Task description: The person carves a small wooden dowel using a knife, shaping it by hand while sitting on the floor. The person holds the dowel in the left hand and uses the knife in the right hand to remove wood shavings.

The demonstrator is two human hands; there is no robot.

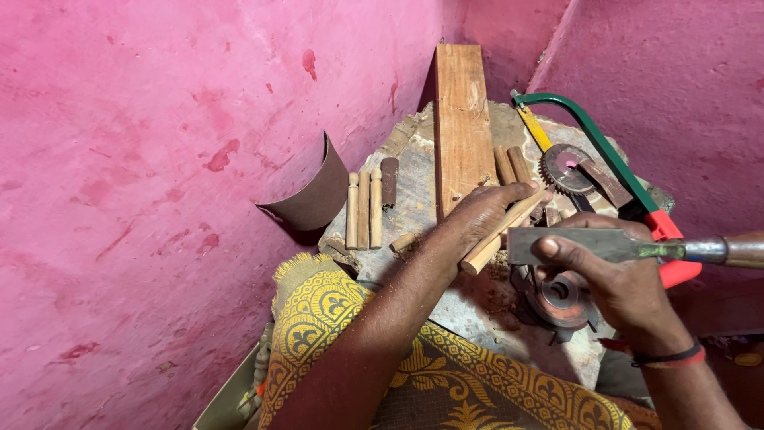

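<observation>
The left hand [477,221] is gripping a short, pale round wooden dowel [501,233], fingers wrapped over it, holding it slanted above the rough grey stone slab [414,187] that is serving as the desk. The right hand [609,275] is closing around a flat steel chisel with a brown wooden handle [629,248], its forefinger pressing on the blade, whose tip is lying just beside the dowel's lower end.

Under the right hand a rusty toothed circular blade [559,299] is lying on the slab. Beyond the hands are resting a second toothed disc [567,169], a green-framed hacksaw with a red grip [617,155], two short brown rods [511,165] and a long reddish wooden plank [462,119]. To the left, three turned pale wooden pegs [363,209] are lying side by side, with a curled sheet of brown sandpaper [314,195] leaning against the pink wall [159,159]. A yellow patterned cloth [446,382] is covering the person's lap.
</observation>
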